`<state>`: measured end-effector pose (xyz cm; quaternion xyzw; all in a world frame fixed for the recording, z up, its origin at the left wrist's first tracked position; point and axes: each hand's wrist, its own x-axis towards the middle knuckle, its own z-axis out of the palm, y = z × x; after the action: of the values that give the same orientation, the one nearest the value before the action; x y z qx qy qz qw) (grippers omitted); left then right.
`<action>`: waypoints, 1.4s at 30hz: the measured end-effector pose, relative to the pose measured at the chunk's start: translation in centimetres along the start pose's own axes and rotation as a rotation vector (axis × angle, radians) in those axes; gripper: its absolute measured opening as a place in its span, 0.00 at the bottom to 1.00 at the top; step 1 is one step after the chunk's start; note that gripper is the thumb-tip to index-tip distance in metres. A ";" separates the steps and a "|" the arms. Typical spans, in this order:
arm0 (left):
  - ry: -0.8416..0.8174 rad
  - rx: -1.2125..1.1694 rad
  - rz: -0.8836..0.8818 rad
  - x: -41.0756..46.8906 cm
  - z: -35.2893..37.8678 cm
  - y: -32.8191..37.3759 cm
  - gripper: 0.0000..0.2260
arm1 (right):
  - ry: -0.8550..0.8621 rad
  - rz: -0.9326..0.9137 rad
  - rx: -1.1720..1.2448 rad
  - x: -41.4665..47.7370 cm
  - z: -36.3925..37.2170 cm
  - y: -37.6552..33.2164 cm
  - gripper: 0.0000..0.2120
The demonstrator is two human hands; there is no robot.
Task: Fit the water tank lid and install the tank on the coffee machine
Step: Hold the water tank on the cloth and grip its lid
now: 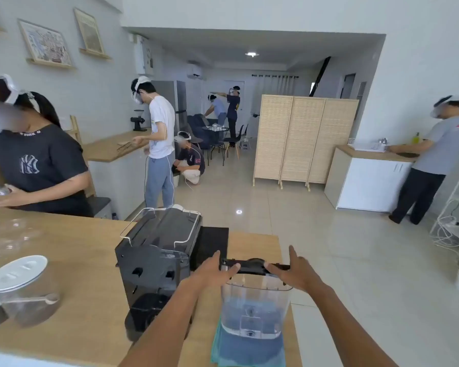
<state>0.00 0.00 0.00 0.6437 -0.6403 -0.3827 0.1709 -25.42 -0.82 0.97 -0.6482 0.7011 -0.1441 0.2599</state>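
A clear plastic water tank [253,305] stands upright on a blue-green cloth [247,350] on the wooden counter. A black lid [255,266] sits along the tank's top rim. My left hand [212,270] grips the lid's left end and my right hand [293,270] holds its right end, fingers spread over the edge. The black coffee machine [157,258] stands just left of the tank, its back side facing me, with a wire rail on top.
Two lidded clear jars [24,290] holding dark grounds stand at the counter's left. A black mat [214,243] lies behind the machine. The counter's right edge [284,250] runs close beside the tank. A person works at the counter's far left; others stand farther off.
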 end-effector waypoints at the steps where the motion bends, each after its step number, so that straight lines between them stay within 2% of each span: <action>1: -0.015 -0.019 -0.001 0.1 0.2 0.0 0.47 | -0.011 0.019 0.075 0.6 0.4 0.5 0.69; 4: -0.043 -0.083 -0.040 0.2 0.2 0.1 0.50 | -0.040 0.068 0.145 1.0 0.7 1.1 0.73; 5: -0.054 -0.087 -0.053 0.4 0.3 0.0 0.49 | -0.048 0.059 0.179 0.4 0.6 0.7 0.72; 7: -0.067 -0.090 -0.044 0.3 0.4 0.1 0.39 | -0.042 0.030 0.225 -0.4 0.6 0.5 0.65; 8: -0.072 -0.106 -0.032 0.6 0.5 0.0 0.38 | -0.035 0.024 0.240 -0.5 0.5 0.4 0.61; 9: -0.058 -0.127 -0.026 1.0 0.6 -0.3 0.41 | -0.034 0.026 0.259 -0.3 0.6 0.6 0.59; 11: -0.026 -0.145 -0.058 1.5 0.6 -0.5 0.45 | -0.051 0.051 0.272 -0.2 0.5 0.5 0.61; 13: -0.004 -0.165 -0.056 2.0 0.9 -0.9 0.41 | -0.051 0.079 0.265 0.1 0.5 0.7 0.60; 17: 0.012 -0.234 -0.009 1.3 0.9 -0.6 0.36 | -0.027 0.051 0.279 0.1 0.3 0.5 0.43; 19: 0.029 -0.255 0.033 1.0 1.1 -0.8 0.32 | -0.018 0.011 0.315 0.3 0.5 0.7 0.39; 21: 0.042 -0.282 0.076 0.6 1.3 -0.9 0.23 | -0.006 -0.009 0.391 0.2 0.8 0.8 0.36; 25: 0.099 -0.346 0.144 0.3 1.6 -1.3 0.28 | 0.078 -0.085 0.471 -0.2 1.5 1.0 0.32; 26: 0.121 -0.361 0.159 0.2 1.7 -1.5 0.26 | 0.104 -0.108 0.483 -0.3 1.7 1.0 0.32; 28: 0.200 -0.345 0.181 -0.2 1.9 -1.5 0.25 | 0.142 -0.155 0.491 -0.5 1.8 1.1 0.33; 32: 0.360 -0.274 0.207 -0.4 1.8 -1.6 0.36 | 0.168 -0.204 0.535 -0.9 1.7 1.2 0.39; 36: 0.456 -0.259 0.237 -0.5 1.7 -1.3 0.33 | 0.178 -0.206 0.584 -1.6 1.8 0.9 0.44; 42: 0.427 -0.329 0.248 -0.2 2.3 -0.8 0.30 | 0.167 -0.136 0.602 -1.9 1.9 0.7 0.47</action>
<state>-1.05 0.90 -2.05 0.5902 -0.5930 -0.3136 0.4492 -24.91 1.42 -0.61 -0.5732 0.6010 -0.4151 0.3713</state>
